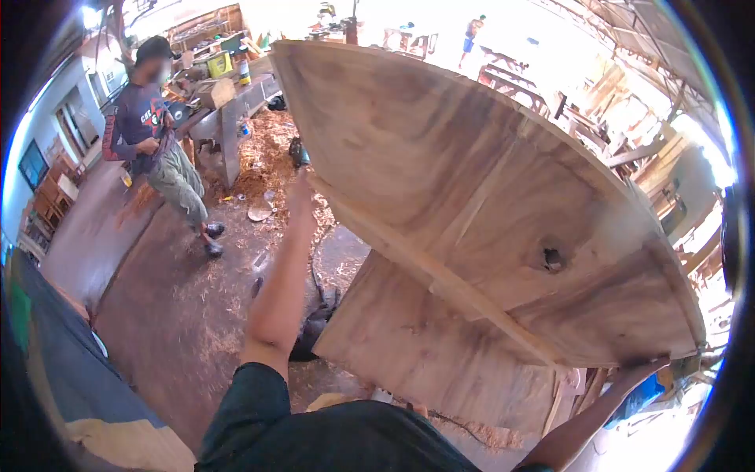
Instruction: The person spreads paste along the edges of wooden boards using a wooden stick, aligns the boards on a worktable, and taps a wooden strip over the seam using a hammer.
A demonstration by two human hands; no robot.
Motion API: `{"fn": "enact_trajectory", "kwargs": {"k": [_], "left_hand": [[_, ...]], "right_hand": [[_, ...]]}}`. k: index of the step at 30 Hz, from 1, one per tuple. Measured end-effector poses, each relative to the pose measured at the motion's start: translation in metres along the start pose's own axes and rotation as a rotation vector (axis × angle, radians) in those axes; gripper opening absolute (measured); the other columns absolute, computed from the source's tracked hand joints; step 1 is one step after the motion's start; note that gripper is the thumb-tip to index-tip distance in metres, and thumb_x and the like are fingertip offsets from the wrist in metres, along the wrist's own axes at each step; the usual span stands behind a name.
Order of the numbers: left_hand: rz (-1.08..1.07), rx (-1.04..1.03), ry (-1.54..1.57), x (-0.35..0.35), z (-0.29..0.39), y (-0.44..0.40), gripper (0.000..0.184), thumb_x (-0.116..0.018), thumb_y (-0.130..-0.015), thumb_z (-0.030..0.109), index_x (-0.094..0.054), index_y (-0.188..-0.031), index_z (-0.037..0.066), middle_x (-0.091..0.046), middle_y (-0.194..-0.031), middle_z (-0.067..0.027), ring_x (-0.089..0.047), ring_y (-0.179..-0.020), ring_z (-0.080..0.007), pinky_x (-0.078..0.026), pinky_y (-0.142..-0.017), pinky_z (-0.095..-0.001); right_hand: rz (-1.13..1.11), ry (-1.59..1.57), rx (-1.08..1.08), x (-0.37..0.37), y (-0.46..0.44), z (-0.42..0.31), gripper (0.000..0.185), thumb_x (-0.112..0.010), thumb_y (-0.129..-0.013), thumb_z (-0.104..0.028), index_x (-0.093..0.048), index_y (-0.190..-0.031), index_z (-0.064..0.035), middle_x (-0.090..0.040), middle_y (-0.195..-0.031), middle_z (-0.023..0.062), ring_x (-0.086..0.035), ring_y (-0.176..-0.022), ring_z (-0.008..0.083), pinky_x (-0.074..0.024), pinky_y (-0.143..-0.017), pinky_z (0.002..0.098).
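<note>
A large wooden panel point(472, 181) with a curved edge, a long batten and a dark knot hole is tilted up in front of me. My left hand point(302, 182) is at the panel's left edge, its fingers largely hidden. My right hand point(651, 366) is at the lower right corner, and its fingers are hidden by the panel too. Below the raised panel, a second wooden board point(425, 338) slants down toward the floor.
A person point(149, 118) in a cap stands at the left beside a workbench point(228, 141). Wood shavings point(267, 157) litter the floor. Another person point(472, 38) is far back. Stacked timber point(621, 94) fills the right, and furniture stands at the far left.
</note>
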State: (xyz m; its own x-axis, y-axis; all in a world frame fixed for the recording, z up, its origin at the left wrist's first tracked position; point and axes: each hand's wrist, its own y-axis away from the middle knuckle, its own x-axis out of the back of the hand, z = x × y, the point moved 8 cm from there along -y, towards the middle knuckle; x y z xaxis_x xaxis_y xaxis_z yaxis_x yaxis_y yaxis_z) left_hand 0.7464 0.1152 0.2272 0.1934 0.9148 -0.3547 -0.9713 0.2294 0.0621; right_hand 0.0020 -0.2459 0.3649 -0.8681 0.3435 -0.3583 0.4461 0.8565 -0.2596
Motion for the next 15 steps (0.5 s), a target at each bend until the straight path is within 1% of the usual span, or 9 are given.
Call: {"fn": "enact_trajectory", "kwargs": {"k": [1, 2, 4, 7, 9, 10, 11, 13, 15], "left_hand": [[-0.064, 0.120, -0.045, 0.004, -0.049, -0.013, 0.073, -0.055, -0.100, 0.055, -0.042, -0.148, 0.001, -0.052, -0.139, -0.0126, -0.054, -0.123, -0.0232, -0.042, -0.105, -0.0394], [-0.164, 0.136, -0.094, -0.007, -0.088, -0.008, 0.072, -0.051, -0.100, 0.061, -0.047, -0.144, 0.004, -0.057, -0.130, -0.0095, -0.058, -0.115, -0.0207, -0.044, -0.100, -0.0392], [-0.059, 0.465, -0.019, -0.028, -0.140, 0.029, 0.072, -0.046, -0.097, 0.070, -0.050, -0.140, 0.012, -0.060, -0.120, -0.0050, -0.058, -0.106, -0.0182, -0.045, -0.096, -0.0402], [-0.027, 0.479, 0.068, -0.040, -0.187, 0.047, 0.073, -0.047, -0.097, 0.068, -0.048, -0.136, 0.006, -0.066, -0.105, -0.0097, -0.065, -0.080, -0.0220, -0.052, -0.061, -0.0323], [-0.050, 0.388, 0.184, -0.050, -0.182, 0.052, 0.077, -0.048, -0.095, 0.072, -0.049, -0.137, 0.007, -0.066, -0.105, -0.0096, -0.065, -0.074, -0.0224, -0.049, -0.054, -0.0298], [-0.069, 0.344, 0.238, -0.057, -0.174, 0.055, 0.079, -0.048, -0.094, 0.073, -0.049, -0.137, 0.007, -0.066, -0.104, -0.0096, -0.065, -0.071, -0.0226, -0.047, -0.050, -0.0286], [-0.040, 0.352, 0.216, -0.054, -0.170, 0.054, 0.080, -0.049, -0.094, 0.074, -0.050, -0.136, 0.007, -0.066, -0.105, -0.0100, -0.065, -0.072, -0.0228, -0.048, -0.050, -0.0298], [0.001, 0.354, 0.179, -0.042, -0.158, 0.037, 0.080, -0.050, -0.093, 0.074, -0.053, -0.135, 0.006, -0.066, -0.105, -0.0110, -0.066, -0.073, -0.0233, -0.049, -0.050, -0.0322], [-0.050, 0.361, 0.059, -0.032, -0.157, 0.017, 0.079, -0.049, -0.094, 0.073, -0.056, -0.133, 0.004, -0.066, -0.107, -0.0123, -0.067, -0.077, -0.0242, -0.051, -0.052, -0.0332]], "right_hand": [[0.020, 0.042, 0.024, 0.002, -0.005, -0.001, 0.089, -0.031, -0.097, -0.077, -0.026, -0.159, -0.0125, -0.029, -0.159, 0.0177, -0.033, -0.144, 0.0367, -0.0291, -0.119, 0.0560], [0.032, 0.056, 0.048, 0.005, -0.007, 0.001, 0.089, -0.030, -0.097, -0.076, -0.026, -0.159, -0.0123, -0.029, -0.159, 0.0178, -0.033, -0.144, 0.0367, -0.0294, -0.119, 0.0560], [0.057, 0.056, 0.100, 0.012, -0.011, -0.002, 0.087, -0.029, -0.098, -0.074, -0.026, -0.159, -0.0120, -0.029, -0.159, 0.0180, -0.033, -0.144, 0.0366, -0.0300, -0.119, 0.0559], [0.084, 0.053, 0.197, 0.034, -0.016, -0.007, 0.085, -0.028, -0.099, -0.072, -0.026, -0.159, -0.0114, -0.030, -0.159, 0.0182, -0.034, -0.144, 0.0365, -0.0309, -0.119, 0.0558], [0.085, 0.038, 0.277, 0.052, -0.007, -0.017, 0.084, -0.027, -0.100, -0.071, -0.026, -0.159, -0.0111, -0.030, -0.159, 0.0184, -0.034, -0.145, 0.0364, -0.0315, -0.119, 0.0557], [0.026, -0.083, 0.118, 0.063, 0.003, -0.014, 0.075, -0.023, -0.105, -0.061, -0.033, -0.155, -0.0062, -0.037, -0.156, 0.0168, -0.036, -0.144, 0.0344, -0.0367, -0.118, 0.0486], [0.060, -0.083, 0.108, 0.076, 0.015, -0.020, 0.075, -0.024, -0.105, -0.061, -0.033, -0.155, -0.0065, -0.037, -0.156, 0.0169, -0.036, -0.144, 0.0344, -0.0362, -0.118, 0.0487], [0.168, -0.042, 0.130, 0.075, 0.071, -0.053, 0.074, -0.024, -0.105, -0.061, -0.034, -0.155, -0.0071, -0.037, -0.156, 0.0170, -0.035, -0.145, 0.0345, -0.0352, -0.119, 0.0489], [0.259, -0.024, 0.149, 0.079, 0.126, -0.088, 0.073, -0.024, -0.105, -0.060, -0.034, -0.155, -0.0077, -0.037, -0.156, 0.0172, -0.035, -0.145, 0.0346, -0.0343, -0.119, 0.0491]]}}
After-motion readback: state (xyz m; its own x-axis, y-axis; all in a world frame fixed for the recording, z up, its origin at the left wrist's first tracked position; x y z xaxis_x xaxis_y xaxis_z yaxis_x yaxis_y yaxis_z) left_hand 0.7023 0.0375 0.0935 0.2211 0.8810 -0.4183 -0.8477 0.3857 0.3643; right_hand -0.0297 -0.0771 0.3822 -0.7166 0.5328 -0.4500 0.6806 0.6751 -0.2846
